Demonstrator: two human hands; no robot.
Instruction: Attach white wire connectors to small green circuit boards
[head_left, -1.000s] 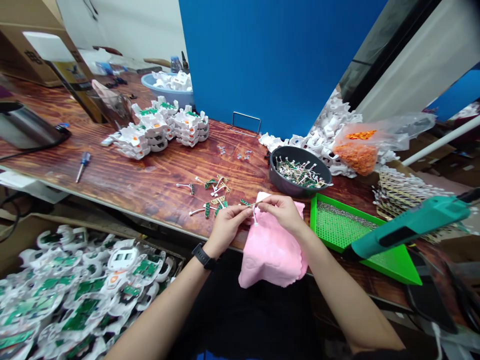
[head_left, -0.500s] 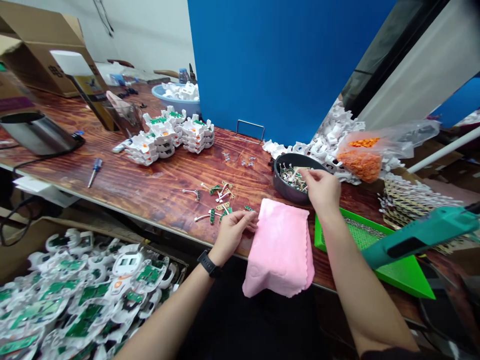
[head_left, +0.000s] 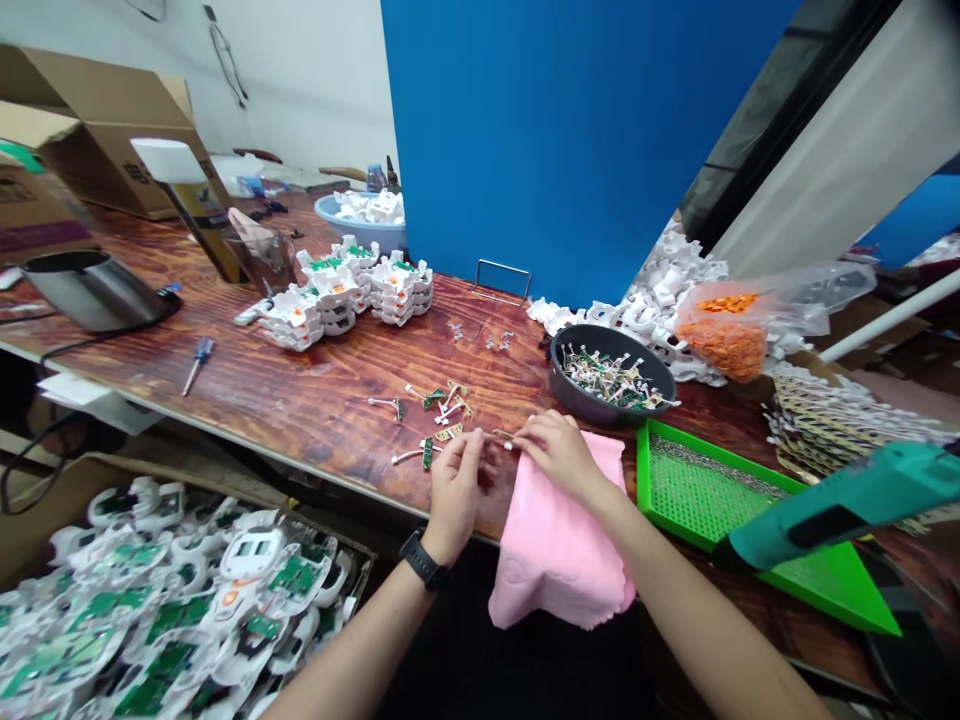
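My right hand is over the upper edge of a pink cloth, its fingers pinched on a small circuit board with a white connector. To its left, my left hand, with a dark watch on the wrist, hovers just above the table edge. Its thumb and fingers are drawn together; anything between them is too small to make out. Several small green and tan boards with white wires lie loose on the table beyond the left hand. A dark round pan full of similar wired boards stands behind my right hand.
A green tray of small metal pieces sits at the right, a teal power screwdriver over it. Stacked white housings and a blue-handled screwdriver are at the left. A box of assembled housings stands below the table edge.
My right hand has moved from the pan down and left to above the cloth, bringing a small board near my left hand. The camera view has shifted slightly.
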